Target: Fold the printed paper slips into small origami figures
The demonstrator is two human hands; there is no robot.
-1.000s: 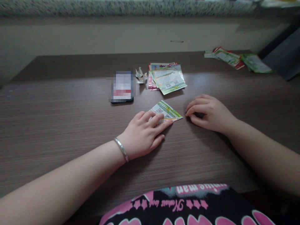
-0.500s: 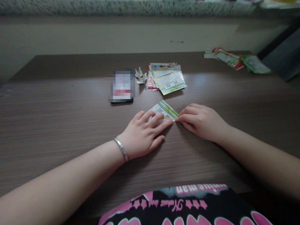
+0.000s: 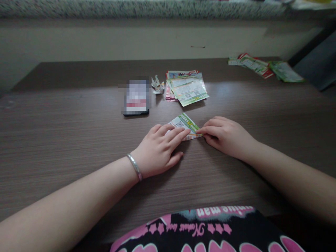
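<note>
Left hand (image 3: pixel 160 150) lies flat, fingers stretched out over the near-left part of the folded leaflet (image 3: pixel 186 123), pinning it to the bench (image 3: pixel 65 133). The right hand (image 3: pixel 227 137) has thumb and forefinger closed on the leaflet's right corner. The leaflet sits mid-bench, between the two hands.

It looks like thin, glossy printed paper. It is probably very light and limp, takes a crease easily, and is apt to skate on the smooth wood-grain top unless held down. Corners and folded edges seem the safest places to grip, since a hard tug mid-sheet could tear it.

Beyond it lie a stack of leaflets (image 3: pixel 187 89), a small folded paper figure (image 3: pixel 157 85) and a phone (image 3: pixel 136 99). More leaflets (image 3: pixel 259 64) lie at the far right.
</note>
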